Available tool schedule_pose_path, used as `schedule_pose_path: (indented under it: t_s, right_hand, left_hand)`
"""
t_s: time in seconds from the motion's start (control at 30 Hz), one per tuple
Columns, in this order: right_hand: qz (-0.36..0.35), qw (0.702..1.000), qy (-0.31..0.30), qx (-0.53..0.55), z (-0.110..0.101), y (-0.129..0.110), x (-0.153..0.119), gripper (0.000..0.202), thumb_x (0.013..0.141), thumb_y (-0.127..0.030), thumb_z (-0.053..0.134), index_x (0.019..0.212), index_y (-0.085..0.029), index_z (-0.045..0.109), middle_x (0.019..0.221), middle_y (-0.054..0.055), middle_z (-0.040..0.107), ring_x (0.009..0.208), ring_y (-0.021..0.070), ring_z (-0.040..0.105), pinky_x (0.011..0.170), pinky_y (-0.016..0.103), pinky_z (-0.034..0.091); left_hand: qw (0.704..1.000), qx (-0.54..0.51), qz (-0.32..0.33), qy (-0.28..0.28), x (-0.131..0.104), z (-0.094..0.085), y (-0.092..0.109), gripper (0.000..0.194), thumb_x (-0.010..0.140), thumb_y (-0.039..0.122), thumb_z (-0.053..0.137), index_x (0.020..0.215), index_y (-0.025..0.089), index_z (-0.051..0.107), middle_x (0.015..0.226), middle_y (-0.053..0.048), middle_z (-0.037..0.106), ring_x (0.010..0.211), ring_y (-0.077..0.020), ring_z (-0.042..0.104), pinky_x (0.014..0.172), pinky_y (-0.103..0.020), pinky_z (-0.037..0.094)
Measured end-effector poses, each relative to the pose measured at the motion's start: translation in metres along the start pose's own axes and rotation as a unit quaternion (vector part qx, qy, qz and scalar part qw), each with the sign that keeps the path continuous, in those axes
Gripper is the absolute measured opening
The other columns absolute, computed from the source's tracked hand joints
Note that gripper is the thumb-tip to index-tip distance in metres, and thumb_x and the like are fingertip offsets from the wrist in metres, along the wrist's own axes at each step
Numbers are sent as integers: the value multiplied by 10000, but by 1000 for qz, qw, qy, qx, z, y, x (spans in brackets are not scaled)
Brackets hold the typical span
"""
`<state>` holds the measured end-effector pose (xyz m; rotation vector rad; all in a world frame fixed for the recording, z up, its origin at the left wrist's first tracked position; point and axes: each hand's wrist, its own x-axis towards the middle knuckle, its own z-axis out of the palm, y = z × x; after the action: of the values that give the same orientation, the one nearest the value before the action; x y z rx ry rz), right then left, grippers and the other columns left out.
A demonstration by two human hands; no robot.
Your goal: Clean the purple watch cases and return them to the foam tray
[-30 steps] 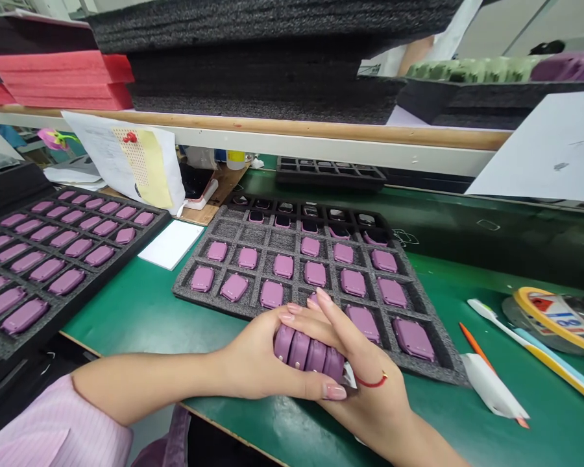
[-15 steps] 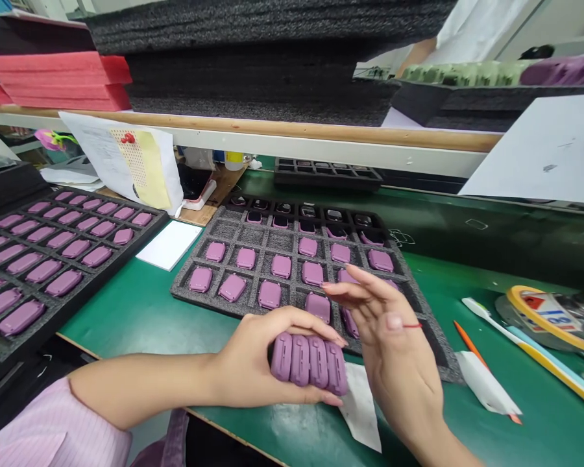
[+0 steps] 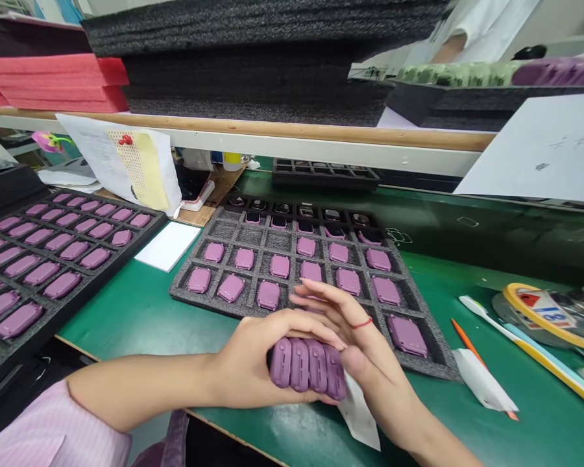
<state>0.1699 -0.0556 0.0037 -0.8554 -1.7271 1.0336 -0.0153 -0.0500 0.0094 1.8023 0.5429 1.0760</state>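
Wrapped round a row of several purple smartwatch cases (image 3: 307, 367), my left hand (image 3: 257, 357) keeps them pressed face to face, edges toward me. My right hand (image 3: 365, 357), with a red string at one finger, is open beside the right end of that row. Its fingers stretch leftward over the foam tray, and its thumb is close to the last case; whether they touch I cannot tell. Behind both hands lies the black foam tray (image 3: 194, 310), with purple cases such as one case (image 3: 407, 335) in its compartments. Part of its front row is hidden by my right hand.
Another foam tray (image 3: 90, 275) of purple cases lies at the left. A white paper pad (image 3: 168, 246) sits between the trays. At the right are a toothbrush (image 3: 511, 340), an orange stick (image 3: 467, 337) and a tape roll (image 3: 511, 305). A shelf edge (image 3: 272, 134) crosses above.
My right hand has moved left and turned, closer to the held row, uncovering cases at the tray's right side. My left hand keeps the same hold.
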Motion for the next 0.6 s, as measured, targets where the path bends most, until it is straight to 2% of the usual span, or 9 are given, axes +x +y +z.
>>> schedule_pose_path:
  t_s: [0.07,0.17,0.3,0.43,0.53,0.6]
  right_hand:
    - [-85,992,1,-96,-1,-5,-1,716,864,-674,607,1455,-310,431,1462,98,494,1390,265,480,1136,406,461]
    - [-175,960,30,-216,0,-10,-2,685,789,-473,801,1355,-232,499,1460,136,432,1418,282,428,1171,417,425]
    - [-182,950,36,-251,4,-9,-1,429,824,-350,783,1189,-222,598,1428,130,449,1390,269,459,1145,417,458]
    - [-200,945,52,-255,7,-6,-1,365,836,-291,773,1167,-227,633,1409,120,478,1360,277,489,1137,451,467]
    - [-191,952,79,-225,5,-12,-4,381,860,-343,750,1210,-248,634,1404,117,492,1339,291,510,1129,489,465]
    - [-180,956,126,-194,-1,-18,-5,376,905,-424,685,1243,-270,634,1366,112,527,1306,289,534,1106,491,478]
  left_hand:
    - [1000,-16,-24,-2,-2,1,-3,540,729,228,858,1194,215,583,1171,-85,761,1074,-243,741,967,-340,574]
    - [999,-18,-46,13,-4,1,-8,627,733,275,869,1253,234,521,1148,-74,770,1078,-251,739,971,-358,566]
    - [999,9,-42,25,-5,-2,-13,700,741,348,853,1326,238,484,1278,-111,711,1134,-283,716,977,-373,564]
    - [999,36,-38,11,-4,-6,-17,738,759,436,823,1374,226,472,1307,-127,694,1144,-292,712,976,-368,565]
    - [997,68,-36,4,-1,-7,-15,739,759,400,824,1387,240,469,1329,-115,688,1135,-274,717,947,-343,570]
    - [996,80,-47,3,2,-8,-13,730,763,379,823,1388,236,473,1266,-106,727,1125,-268,720,967,-354,556]
